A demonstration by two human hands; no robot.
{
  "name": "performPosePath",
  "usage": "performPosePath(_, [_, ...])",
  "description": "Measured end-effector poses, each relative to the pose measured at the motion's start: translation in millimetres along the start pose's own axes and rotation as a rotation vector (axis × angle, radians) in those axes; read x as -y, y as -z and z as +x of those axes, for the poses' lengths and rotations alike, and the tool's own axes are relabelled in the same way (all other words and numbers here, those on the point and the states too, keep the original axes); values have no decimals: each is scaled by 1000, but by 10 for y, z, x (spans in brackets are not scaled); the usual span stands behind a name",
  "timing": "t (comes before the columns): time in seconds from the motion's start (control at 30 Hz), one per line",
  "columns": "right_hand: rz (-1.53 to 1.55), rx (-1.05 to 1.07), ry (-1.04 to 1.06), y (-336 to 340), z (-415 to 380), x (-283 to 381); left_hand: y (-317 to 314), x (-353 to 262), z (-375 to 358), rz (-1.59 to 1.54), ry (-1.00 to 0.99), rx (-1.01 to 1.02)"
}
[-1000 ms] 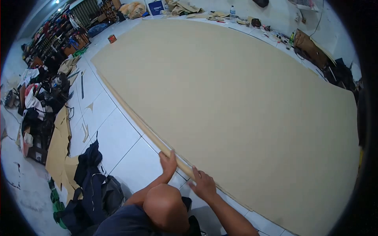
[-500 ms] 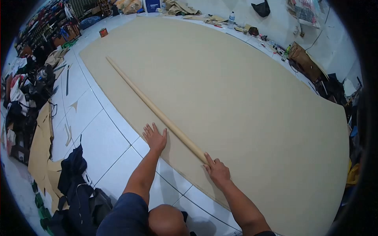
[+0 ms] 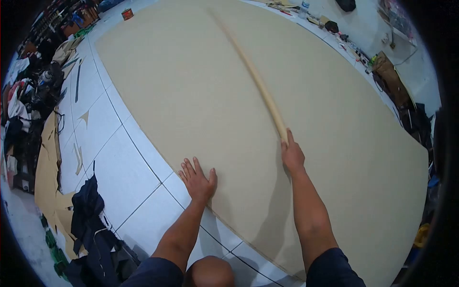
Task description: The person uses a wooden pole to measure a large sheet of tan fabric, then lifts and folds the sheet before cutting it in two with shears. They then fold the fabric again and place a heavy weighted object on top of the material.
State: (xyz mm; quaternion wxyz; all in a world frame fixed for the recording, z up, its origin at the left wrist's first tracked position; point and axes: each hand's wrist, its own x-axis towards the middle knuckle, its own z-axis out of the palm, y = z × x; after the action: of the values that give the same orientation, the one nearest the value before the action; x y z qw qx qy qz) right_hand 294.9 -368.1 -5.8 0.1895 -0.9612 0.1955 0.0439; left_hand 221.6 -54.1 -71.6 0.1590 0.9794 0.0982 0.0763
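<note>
A large beige sheet (image 3: 191, 86) lies flat on the white tiled floor. My left hand (image 3: 197, 182) rests palm down near the sheet's left edge, its fingers spread. Further right, my right hand (image 3: 292, 154) is closed round the near end of a long beige tube (image 3: 258, 79). The tube points away from me over the sheet, and its far end is blurred. Under my right arm a shadow falls on the sheet.
Dark cloth (image 3: 88, 210) and tan scraps (image 3: 45, 172) lie on the floor at left, beside piled clothes. A small red box (image 3: 127, 14) stands at the far left edge. Along the right wall are a bottle (image 3: 304, 8) and a brown bag (image 3: 392, 79).
My right hand has moved right and away from me with the tube, which has swung right across the sheet. My left hand stays flat near the edge. The view has tilted slightly down.
</note>
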Motion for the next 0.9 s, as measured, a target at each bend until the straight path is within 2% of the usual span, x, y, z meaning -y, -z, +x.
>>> performPosePath(0.17, [112,-3,-93,112,83,-61,78,-14,47,-39,12,24])
performPosePath(0.33, [95,9,-57,-21,534,518,52,27,78,-60,17,24])
performPosePath(0.43, [228,53,48,-307,1180,1235,73,25,102,-73,48,78])
performPosePath(0.5, [189,107,117,-388,1537,1939,101,17,141,-86,44,99])
performPosePath(0.57, [198,92,252,-803,2042,2461,64,15,163,-77,52,119])
performPosePath(0.67, [178,252,346,-1094,2295,3499,101,49,204,-58,76,205])
performPosePath(0.8, [119,347,593,-1854,1940,4455,46,35,173,-43,58,212])
performPosePath(0.9, [47,390,700,-2011,1404,4794,-13,54,182,13,69,226])
